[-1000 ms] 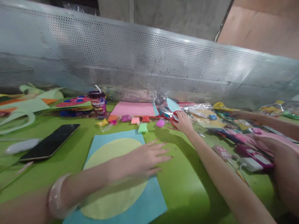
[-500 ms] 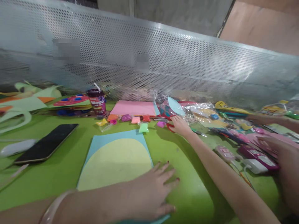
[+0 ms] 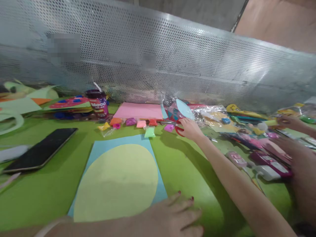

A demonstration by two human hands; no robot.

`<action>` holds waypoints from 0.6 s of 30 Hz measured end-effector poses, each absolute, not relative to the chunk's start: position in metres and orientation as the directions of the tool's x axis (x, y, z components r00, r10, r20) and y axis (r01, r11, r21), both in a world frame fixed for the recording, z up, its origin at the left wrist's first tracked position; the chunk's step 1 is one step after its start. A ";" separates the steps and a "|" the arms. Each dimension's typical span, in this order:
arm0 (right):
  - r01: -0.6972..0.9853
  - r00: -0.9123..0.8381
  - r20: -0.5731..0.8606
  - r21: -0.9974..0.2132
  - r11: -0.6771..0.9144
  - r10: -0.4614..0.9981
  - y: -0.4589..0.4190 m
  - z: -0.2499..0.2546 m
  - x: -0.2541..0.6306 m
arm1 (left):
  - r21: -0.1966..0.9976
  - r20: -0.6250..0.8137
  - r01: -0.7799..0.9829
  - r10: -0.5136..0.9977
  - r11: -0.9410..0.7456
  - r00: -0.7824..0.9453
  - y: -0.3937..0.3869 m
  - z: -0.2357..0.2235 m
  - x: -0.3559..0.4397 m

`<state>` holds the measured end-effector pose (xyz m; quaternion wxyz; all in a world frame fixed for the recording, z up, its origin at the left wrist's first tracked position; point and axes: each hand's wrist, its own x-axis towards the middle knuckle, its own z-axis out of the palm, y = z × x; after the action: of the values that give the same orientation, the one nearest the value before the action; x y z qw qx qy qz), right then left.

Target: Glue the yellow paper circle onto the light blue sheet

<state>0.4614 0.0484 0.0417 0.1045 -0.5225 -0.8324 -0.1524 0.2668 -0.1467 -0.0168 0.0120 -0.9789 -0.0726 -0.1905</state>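
My left hand (image 3: 176,215) lies flat on the green table at the bottom edge, fingers spread, just past the near right corner of a blue sheet (image 3: 100,148) that carries a pale yellow-green disc (image 3: 118,181). It holds nothing. My right arm stretches across the table to the far middle. There my right hand (image 3: 190,129) is curled on the red handles of a pair of scissors (image 3: 178,131), beside crinkled clear plastic bags (image 3: 212,117). The blades are hidden among the bags.
A black phone (image 3: 39,149) lies at left, with a purple cup (image 3: 98,103), pink paper (image 3: 139,111) and several small coloured clay packets (image 3: 138,124) behind. Craft packs crowd the right side, where another person's hand (image 3: 287,121) reaches. A perforated metal screen (image 3: 172,59) closes the back.
My left hand has slid back toward me, off the yellow-green disc to the sheet's near corner. My right hand has stayed at the scissors, shifting slightly.
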 end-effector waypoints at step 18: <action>0.980 -0.192 0.094 0.070 0.186 0.977 -0.147 0.032 0.517 | 0.273 0.239 0.283 0.350 -0.919 0.906 -0.132 -0.017 0.259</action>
<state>0.5166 -0.1466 0.0323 0.0137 -0.6354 -0.7700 -0.0570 0.2594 -0.1324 -0.0165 -0.1169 -0.9692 -0.1631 -0.1429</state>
